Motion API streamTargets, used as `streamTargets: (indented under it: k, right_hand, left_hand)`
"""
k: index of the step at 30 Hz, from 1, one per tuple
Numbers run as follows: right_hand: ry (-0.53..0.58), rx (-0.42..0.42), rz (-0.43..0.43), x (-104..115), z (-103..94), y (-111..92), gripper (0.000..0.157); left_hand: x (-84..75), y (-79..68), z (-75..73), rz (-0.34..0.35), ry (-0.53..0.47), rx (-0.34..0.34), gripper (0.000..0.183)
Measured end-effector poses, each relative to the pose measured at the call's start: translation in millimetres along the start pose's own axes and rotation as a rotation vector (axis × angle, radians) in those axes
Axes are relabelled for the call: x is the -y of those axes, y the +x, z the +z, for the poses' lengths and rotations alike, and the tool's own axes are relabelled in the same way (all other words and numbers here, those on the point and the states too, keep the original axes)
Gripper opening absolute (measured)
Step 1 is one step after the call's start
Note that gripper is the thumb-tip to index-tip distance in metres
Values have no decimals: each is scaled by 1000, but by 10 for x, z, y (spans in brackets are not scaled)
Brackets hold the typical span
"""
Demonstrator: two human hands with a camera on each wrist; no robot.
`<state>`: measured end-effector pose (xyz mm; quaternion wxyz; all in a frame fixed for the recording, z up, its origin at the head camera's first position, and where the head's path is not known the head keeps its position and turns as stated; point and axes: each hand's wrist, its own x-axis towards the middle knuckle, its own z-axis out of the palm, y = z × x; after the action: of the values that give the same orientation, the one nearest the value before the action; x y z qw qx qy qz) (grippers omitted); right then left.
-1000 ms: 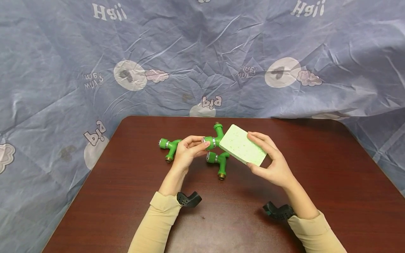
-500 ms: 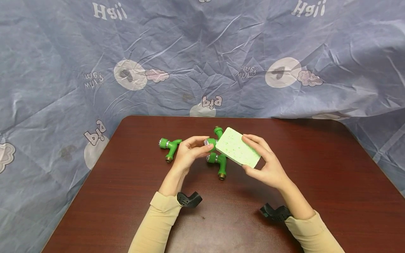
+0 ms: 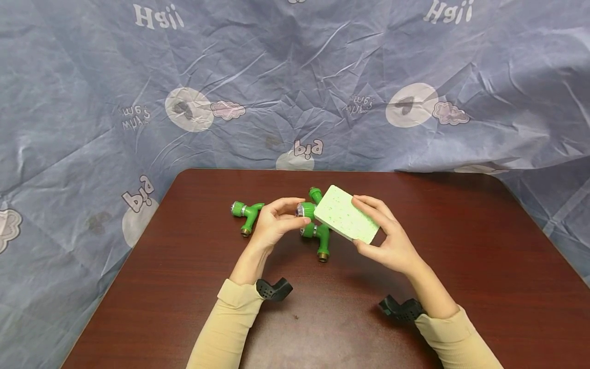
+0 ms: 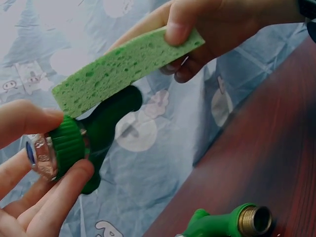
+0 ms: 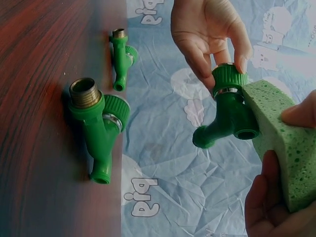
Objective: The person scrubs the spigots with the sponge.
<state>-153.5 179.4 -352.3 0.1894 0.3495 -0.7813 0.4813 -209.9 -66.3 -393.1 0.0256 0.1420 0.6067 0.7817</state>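
Observation:
My left hand [image 3: 276, 220] pinches a green faucet [image 5: 229, 111] by its ribbed knob, thumb on one side and fingers on the other. The faucet is raised over the table, and in the head view much of its body is hidden behind a light green sponge [image 3: 345, 215]. Gripped by its edges in my right hand [image 3: 392, 241], the sponge lies against the faucet's side in the right wrist view. A second green faucet [image 3: 322, 241] with a brass threaded end lies on the table just below the held one. Another faucet [image 3: 249, 215] lies to the left, beyond my left hand.
The dark reddish-brown table [image 3: 184, 307] reaches back to a blue-grey printed cloth [image 3: 276, 77] hanging behind it. Each wrist wears a black camera mount, the left mount [image 3: 274, 289] and the right mount [image 3: 401, 308].
The sponge and right hand have shifted a little left and cover more of the held faucet. That faucet has turned slightly in the left hand, its brass end now lower.

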Motion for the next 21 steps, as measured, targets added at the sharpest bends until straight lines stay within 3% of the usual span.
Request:
streamTargets:
  k: [8, 15, 21]
  right_hand:
    - [-98, -90, 65, -9, -90, 2, 68]
    - [-87, -43, 62, 36, -5, 6, 69]
    - [-126, -147, 55, 46, -14, 19, 69]
  left_hand:
    - [53, 34, 29, 40, -17, -143, 41]
    - [41, 23, 62, 26, -57, -171, 35]
    - [47, 27, 68, 28, -73, -189, 30]
